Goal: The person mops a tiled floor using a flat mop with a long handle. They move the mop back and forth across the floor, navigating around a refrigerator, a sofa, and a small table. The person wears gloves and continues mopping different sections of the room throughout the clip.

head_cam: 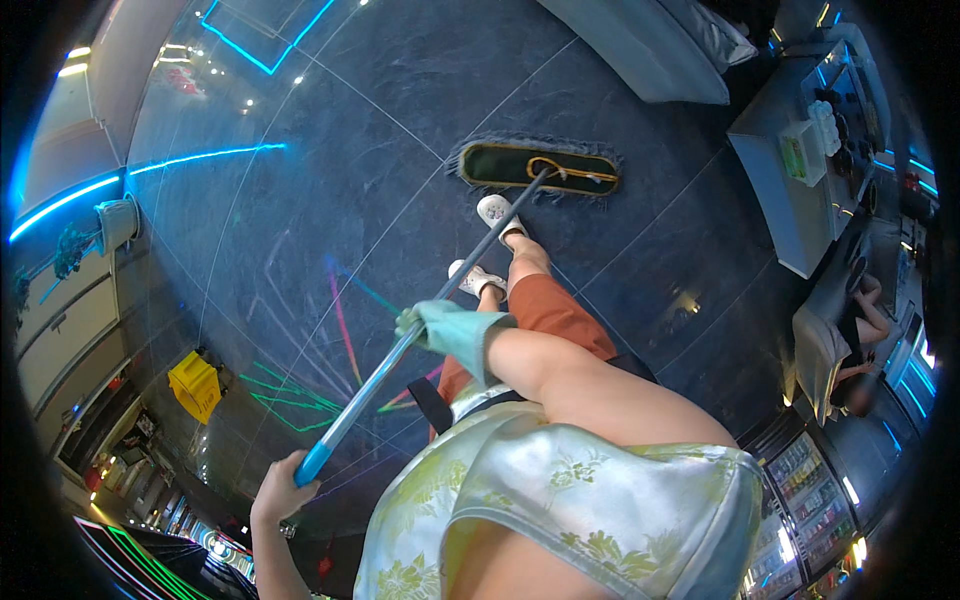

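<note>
A dust mop with a wide fringed head (pixel 495 165) lies flat on the dark tiled floor, just ahead of my white clogs. Its metal pole (pixel 375 382) slants from the head back toward my left side. My right hand (pixel 435 326), in a pale green rubber glove, is wrapped around the middle of the pole. At the pole's upper end, my bare left hand (pixel 285 487) closes over the blue grip (pixel 315 459). A yellow-edged dark cover with a tied cord tops the mop head.
A yellow mop bucket (pixel 196 386) stands to the left, beyond a potted plant (pixel 116 225). At the upper right are a grey sofa (pixel 645 52) and a table (pixel 787 165) with a tissue box. A person sits in a chair (pixel 817 352) at right. Neon light reflects off the floor.
</note>
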The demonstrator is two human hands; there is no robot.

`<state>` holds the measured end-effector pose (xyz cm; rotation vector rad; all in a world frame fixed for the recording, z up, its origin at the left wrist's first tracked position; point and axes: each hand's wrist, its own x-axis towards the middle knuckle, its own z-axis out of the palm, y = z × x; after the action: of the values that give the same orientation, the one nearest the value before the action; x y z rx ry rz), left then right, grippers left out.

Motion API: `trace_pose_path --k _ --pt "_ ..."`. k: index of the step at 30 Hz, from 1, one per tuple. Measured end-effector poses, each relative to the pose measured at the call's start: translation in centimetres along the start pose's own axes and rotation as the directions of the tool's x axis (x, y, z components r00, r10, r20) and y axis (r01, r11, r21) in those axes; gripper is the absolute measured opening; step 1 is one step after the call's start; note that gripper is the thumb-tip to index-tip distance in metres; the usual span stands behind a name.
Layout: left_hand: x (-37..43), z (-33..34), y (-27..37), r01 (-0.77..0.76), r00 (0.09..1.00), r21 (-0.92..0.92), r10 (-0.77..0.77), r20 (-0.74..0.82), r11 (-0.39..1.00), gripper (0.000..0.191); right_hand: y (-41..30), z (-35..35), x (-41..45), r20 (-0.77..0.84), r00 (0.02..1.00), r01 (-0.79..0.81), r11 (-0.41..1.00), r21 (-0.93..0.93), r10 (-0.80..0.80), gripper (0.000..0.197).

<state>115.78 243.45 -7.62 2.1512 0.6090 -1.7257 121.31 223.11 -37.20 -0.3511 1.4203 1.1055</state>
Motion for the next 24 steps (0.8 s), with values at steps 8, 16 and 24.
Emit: trace_pose_path --k 8,16,24 --pt "6.1 7.4 6.2 0.174 0.903 -0.888 0.29 0.315 0.425 0.04 -12.5 -11.3 3.0 -0.01 0.918 0.355 0.836 -0.419 -0.396 0.015" --pt "8.4 9.9 11.8 0.361 0.788 -0.913 0.586 0.189 -0.19 0.042 -21.1 -4.1 -4.3 -0.009 0.861 0.311 0.541 -0.781 -0.509 0.013" --pt "12.8 9.2 18.5 0.67 0.647 -0.349 0.746 -0.161 -0.656 0.043 -26.3 4.5 -4.0 -0.083 0.471 0.477 0.333 -0.814 -0.878 0.007"
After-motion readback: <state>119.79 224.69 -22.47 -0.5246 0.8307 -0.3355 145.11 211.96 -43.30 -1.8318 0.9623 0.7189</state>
